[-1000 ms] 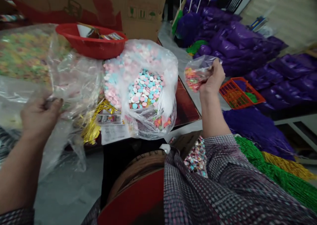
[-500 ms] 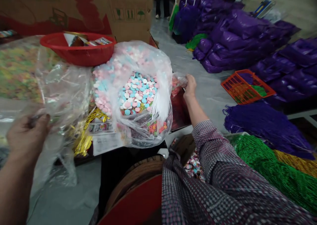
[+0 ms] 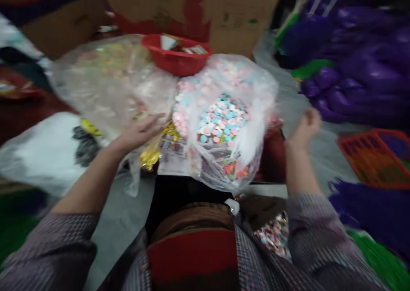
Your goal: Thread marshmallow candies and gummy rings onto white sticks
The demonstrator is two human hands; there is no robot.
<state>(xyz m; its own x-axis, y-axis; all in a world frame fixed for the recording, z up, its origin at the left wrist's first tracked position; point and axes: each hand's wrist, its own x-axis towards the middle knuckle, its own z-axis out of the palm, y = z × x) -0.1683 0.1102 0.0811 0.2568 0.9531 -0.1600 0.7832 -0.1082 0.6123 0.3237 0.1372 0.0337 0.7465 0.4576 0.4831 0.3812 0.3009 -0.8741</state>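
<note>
A clear plastic bag of pink, white and blue candy discs (image 3: 224, 118) lies open on the table, with red and orange gummy pieces (image 3: 235, 170) showing at its near side. My left hand (image 3: 141, 133) is open, fingers stretched out over the crumpled clear bag (image 3: 153, 90) to its left. To the right, my right hand (image 3: 304, 126) is off the table edge and blurred. Its fingers look bent and I see nothing in them, but their state is unclear. A small bag with reddish contents (image 3: 274, 126) lies between that hand and the candy bag.
A red basin (image 3: 179, 60) with packets stands behind the bags, before a cardboard box (image 3: 237, 22). Gold ties (image 3: 150, 158) and a printed sheet (image 3: 173, 163) lie in front. Purple bags (image 3: 361, 69), an orange basket (image 3: 371, 154) and purple strands (image 3: 368, 214) are on the right.
The view has swung left. My left hand has moved right to the crumpled bag and its fingers have opened out. My right hand has come away from the small reddish bag.
</note>
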